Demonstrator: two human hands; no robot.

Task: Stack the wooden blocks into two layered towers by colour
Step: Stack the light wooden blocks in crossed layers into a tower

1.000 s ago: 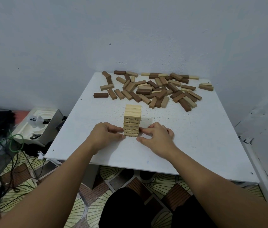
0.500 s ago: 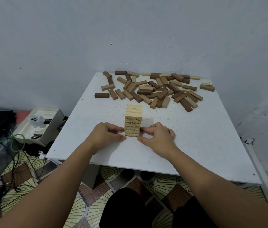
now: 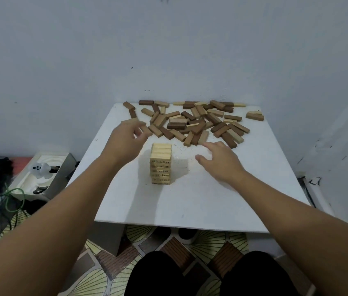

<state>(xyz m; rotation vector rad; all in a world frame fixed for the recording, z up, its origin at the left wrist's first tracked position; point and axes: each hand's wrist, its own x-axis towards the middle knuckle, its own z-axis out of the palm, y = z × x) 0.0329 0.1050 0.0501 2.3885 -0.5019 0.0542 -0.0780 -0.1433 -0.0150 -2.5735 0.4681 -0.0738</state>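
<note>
- Currently, a pale tower (image 3: 161,163) of light wooden blocks stands upright near the middle of the white desk (image 3: 200,199); printed numbers show on the block ends facing the camera.
- Neither hand touches the tower; it stands free between the two forearms.
- Left hand (image 3: 126,138): raised over the desk to the left of and beyond the tower, at the near-left edge of the loose blocks. Its grip is relaxed, with the fingers loosely curled and nothing visibly held; motion blur hides the fingertips.
- Right hand (image 3: 220,160): positioned to the right of the tower, low over the desk. Its grip is open, with the fingers extended toward the loose blocks and the thumb spread toward the tower; nothing is held.
- Loose blocks (image 3: 192,122): a scattered pile of dark brown, mid brown and pale blocks lies across the far half of the desk, near the wall (image 3: 168,50). Many blocks overlap or touch each other.
- A separate block pair (image 3: 254,116), a pale block on a brown one, lies at the far-right edge of the desk, apart from the main pile.
- Left of the desk, on the floor side, a white tray (image 3: 40,174) holds small objects; a green cable (image 3: 8,197) loops beside it.
- Below the desk, a patterned floor (image 3: 104,274) and dark trousers (image 3: 211,274) are visible.
</note>
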